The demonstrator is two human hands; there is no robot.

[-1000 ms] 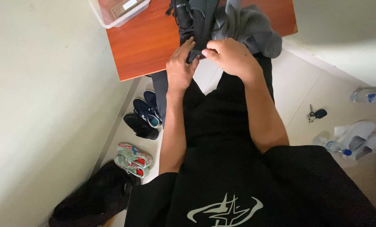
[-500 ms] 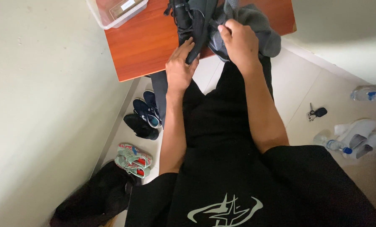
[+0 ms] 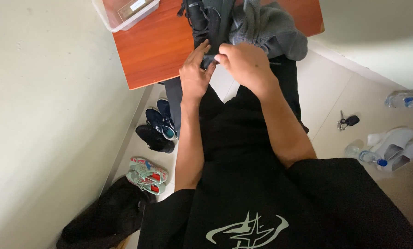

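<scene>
Reddish wooden table [image 3: 160, 50] carries a clear plastic tub [image 3: 123, 16] at eleven o'clock, contents indistinct. I see my left hand [image 3: 193, 76] and right hand [image 3: 245, 64] pinching dark folded cloth [image 3: 211, 32] at twelve o'clock.

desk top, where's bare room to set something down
Free: the wood of the desk between the clear bin and the dark bag. Crowded: the right part, under the bag and grey garment, where the left hand and right hand work.
</scene>
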